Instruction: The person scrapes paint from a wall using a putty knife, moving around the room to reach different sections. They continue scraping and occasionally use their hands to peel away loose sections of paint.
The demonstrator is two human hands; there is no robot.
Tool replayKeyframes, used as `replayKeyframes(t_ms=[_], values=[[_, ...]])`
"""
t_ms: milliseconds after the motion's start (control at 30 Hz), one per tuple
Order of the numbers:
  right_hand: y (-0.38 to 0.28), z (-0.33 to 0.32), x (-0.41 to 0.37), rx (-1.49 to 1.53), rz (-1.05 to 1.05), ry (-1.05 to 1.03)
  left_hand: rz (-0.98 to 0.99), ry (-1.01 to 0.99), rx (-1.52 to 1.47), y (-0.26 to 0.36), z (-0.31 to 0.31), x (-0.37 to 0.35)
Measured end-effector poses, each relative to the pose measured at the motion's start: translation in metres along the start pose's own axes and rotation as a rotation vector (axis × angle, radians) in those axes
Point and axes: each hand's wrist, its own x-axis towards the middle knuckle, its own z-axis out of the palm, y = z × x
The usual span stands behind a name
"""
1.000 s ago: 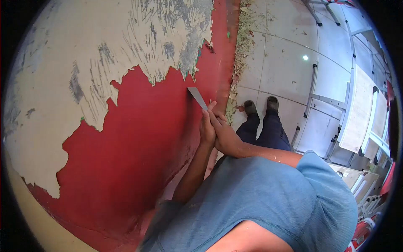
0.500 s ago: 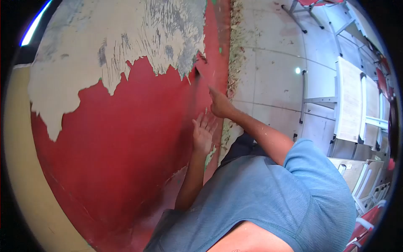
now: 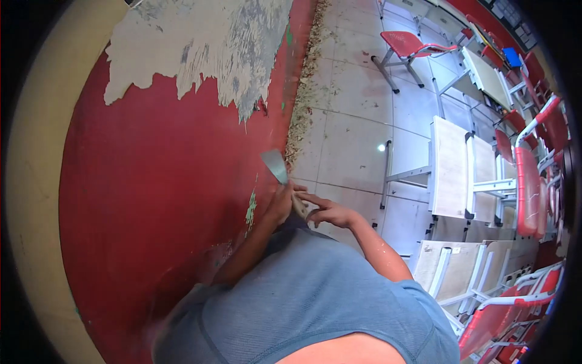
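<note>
A putty knife (image 3: 275, 166) is held in front of my body, its wide metal blade pointing toward the wall and its pale handle (image 3: 300, 207) toward me. My left hand (image 3: 280, 204) is closed around it near the base of the blade. Beside the handle is my right hand (image 3: 333, 213), fingers apart, the extended ones reaching to the handle; whether they press on it is hard to see. Left of both hands stands the red wall (image 3: 163, 176), with a pale patch of stripped paint (image 3: 194, 45) showing ragged edges.
Paint flakes (image 3: 301, 115) lie along the wall's foot on the tiled floor (image 3: 354, 91). To the right stand a red chair (image 3: 402, 43), white-topped desks (image 3: 450, 167) and more red chairs (image 3: 527, 188). A yellowish band (image 3: 36, 200) borders the red wall.
My left hand, open and raised before, has closed on the putty knife. My right hand has drawn back from the wall toward my body. The view has shifted toward the room.
</note>
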Motion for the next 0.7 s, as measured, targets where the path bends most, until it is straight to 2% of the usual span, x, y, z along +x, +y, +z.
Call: replayKeyframes(t_ms=[67, 133, 233, 267, 300, 333, 367, 433, 533, 567, 633, 667, 700], values=[[-0.003, -0.025, -0.015, -0.055, 0.084, 0.25, -0.047, 0.065, -0.096, 0.024, -0.017, 0.019], [0.02, -0.067, -0.031, -0.192, 0.16, 0.572, 0.039, 0.245, 0.083, 0.057, -0.034, 0.023], [0.15, -0.169, -0.078, -0.518, 0.324, 1.022, 0.289, 0.384, 0.54, 0.049, -0.075, 0.028], [0.168, -0.173, -0.105, -0.783, 0.412, 1.045, 0.351, 0.419, 0.59, 0.051, -0.073, 0.021], [0.187, -0.174, -0.13, -0.955, 0.59, 0.999, 0.418, 0.451, 0.643, 0.059, -0.065, 0.009], [0.26, -0.205, -0.167, -1.048, 0.865, 0.846, 0.489, 0.483, 0.697, 0.07, -0.057, 0.0], [0.291, -0.219, -0.195, -1.248, 1.003, 0.264, 0.438, 0.519, 0.78, 0.088, -0.051, -0.007], [0.255, -0.183, -0.206, -0.607, 1.277, 0.647, 0.336, 0.602, 0.945, 0.12, -0.038, -0.014], [0.316, -0.237, -0.209, -1.208, 0.91, 0.176, 0.226, 0.612, 1.132, 0.136, -0.033, 0.013], [0.331, -0.258, -0.195, -1.021, 0.963, 0.378, 0.275, 0.663, 1.187, 0.131, -0.037, 0.032], [0.295, -0.285, -0.169, -0.809, 0.526, 0.787, 0.311, 0.737, 1.242, 0.121, -0.042, 0.084], [0.317, -0.335, -0.157, -1.083, 0.623, 0.6, 0.29, 0.757, 1.244, 0.12, -0.041, 0.113], [0.262, -0.349, -0.147, -1.195, 0.739, 0.389, 0.28, 0.737, 1.221, 0.108, -0.055, 0.153]])
